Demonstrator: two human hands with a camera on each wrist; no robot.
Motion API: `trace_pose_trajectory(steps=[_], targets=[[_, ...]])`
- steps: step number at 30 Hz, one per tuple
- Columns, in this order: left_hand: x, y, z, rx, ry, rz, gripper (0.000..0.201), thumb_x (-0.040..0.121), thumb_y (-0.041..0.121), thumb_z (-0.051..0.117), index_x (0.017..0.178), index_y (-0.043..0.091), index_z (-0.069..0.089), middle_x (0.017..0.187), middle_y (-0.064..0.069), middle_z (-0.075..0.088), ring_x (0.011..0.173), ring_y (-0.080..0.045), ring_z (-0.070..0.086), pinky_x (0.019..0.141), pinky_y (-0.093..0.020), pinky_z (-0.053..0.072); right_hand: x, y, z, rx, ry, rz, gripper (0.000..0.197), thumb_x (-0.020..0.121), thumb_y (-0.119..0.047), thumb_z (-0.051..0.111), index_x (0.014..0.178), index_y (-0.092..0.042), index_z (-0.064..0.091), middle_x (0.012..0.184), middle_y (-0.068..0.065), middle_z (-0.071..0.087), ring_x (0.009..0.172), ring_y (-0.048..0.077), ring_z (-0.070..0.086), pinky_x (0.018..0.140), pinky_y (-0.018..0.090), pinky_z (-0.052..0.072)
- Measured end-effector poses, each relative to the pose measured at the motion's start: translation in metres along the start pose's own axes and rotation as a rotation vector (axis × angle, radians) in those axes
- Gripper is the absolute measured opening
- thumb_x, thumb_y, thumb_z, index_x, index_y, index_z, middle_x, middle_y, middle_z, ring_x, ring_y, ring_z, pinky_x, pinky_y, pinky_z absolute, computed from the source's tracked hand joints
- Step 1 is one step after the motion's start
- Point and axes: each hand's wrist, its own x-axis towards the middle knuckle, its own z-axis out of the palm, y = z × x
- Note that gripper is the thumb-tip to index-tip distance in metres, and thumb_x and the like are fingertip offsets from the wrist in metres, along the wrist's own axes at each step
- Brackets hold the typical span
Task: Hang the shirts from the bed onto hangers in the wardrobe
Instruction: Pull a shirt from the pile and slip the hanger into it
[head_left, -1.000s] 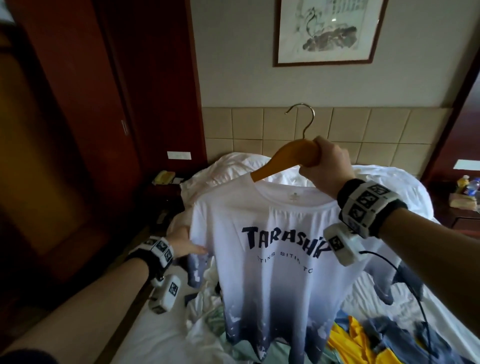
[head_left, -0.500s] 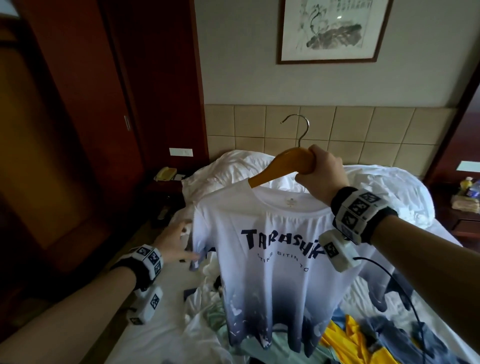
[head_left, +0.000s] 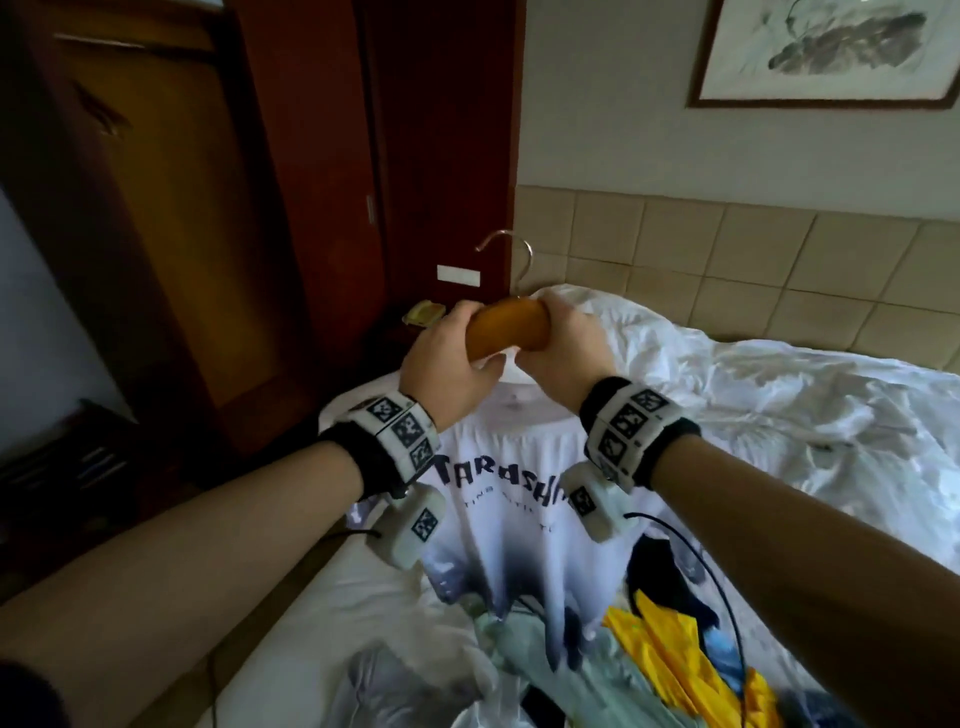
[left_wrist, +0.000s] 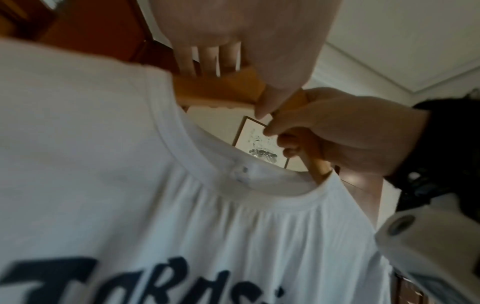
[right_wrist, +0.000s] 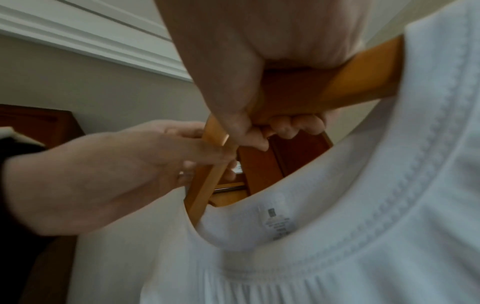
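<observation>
A white T-shirt (head_left: 511, 470) with dark lettering and a dark faded hem hangs on a wooden hanger (head_left: 511, 327) with a metal hook (head_left: 506, 249), held up over the bed. My left hand (head_left: 452, 358) grips the hanger's left arm and my right hand (head_left: 563, 345) grips its right arm, close together at the middle. The left wrist view shows the hanger (left_wrist: 221, 90) running into the shirt's collar (left_wrist: 207, 164) under my left hand (left_wrist: 259, 61), with my right hand (left_wrist: 337, 131) beside it. In the right wrist view my right hand (right_wrist: 259, 72) wraps the hanger (right_wrist: 324, 90) above the collar (right_wrist: 337, 226).
The bed (head_left: 779, 415) has rumpled white bedding and a pile of other clothes, including a yellow one (head_left: 670, 654). The dark wooden wardrobe (head_left: 171, 208) stands at the left. A tiled headboard wall and a framed picture (head_left: 831, 52) are behind.
My left hand has left the shirt's sleeve and come up to grip the hanger beside the right hand. The hanger and shirt have shifted left, and the view has turned towards the wardrobe.
</observation>
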Motion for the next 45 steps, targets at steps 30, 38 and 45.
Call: trace_pose_trajectory(steps=[30, 38, 45], targets=[[-0.257, -0.283, -0.648, 0.418, 0.555, -0.788, 0.047, 0.084, 0.002, 0.059, 0.128, 0.001, 0.044, 0.102, -0.013, 0.057, 0.094, -0.031, 0.056, 0.074, -0.034, 0.040, -0.140, -0.547, 0.299, 0.148, -0.748, -0.778, 0.025, 0.097, -0.037, 0.054, 0.078, -0.023, 0.048, 0.078, -0.001, 0.056, 0.073, 0.018, 0.056, 0.064, 0.031, 0.041], [-0.323, -0.334, -0.769, 0.579, 0.479, -0.863, 0.082, 0.083, 0.011, 0.062, 0.153, 0.017, 0.021, 0.149, -0.013, 0.039, 0.130, -0.033, 0.047, 0.105, -0.044, 0.043, -0.159, -0.706, 0.385, 0.263, -0.815, -0.786, 0.028, 0.095, -0.029, 0.056, 0.070, -0.017, 0.050, 0.071, -0.001, 0.056, 0.064, 0.016, 0.054, 0.053, 0.024, 0.037], [-0.361, -0.400, -0.867, 0.861, 0.236, -1.019, 0.085, 0.088, 0.026, 0.062, 0.155, 0.027, 0.009, 0.160, -0.010, 0.022, 0.145, -0.032, 0.028, 0.114, -0.054, 0.031, -0.143, -0.857, 0.475, 0.350, -0.838, -0.796, 0.028, 0.094, -0.026, 0.055, 0.071, -0.012, 0.053, 0.071, 0.003, 0.056, 0.069, 0.024, 0.058, 0.053, 0.028, 0.040]])
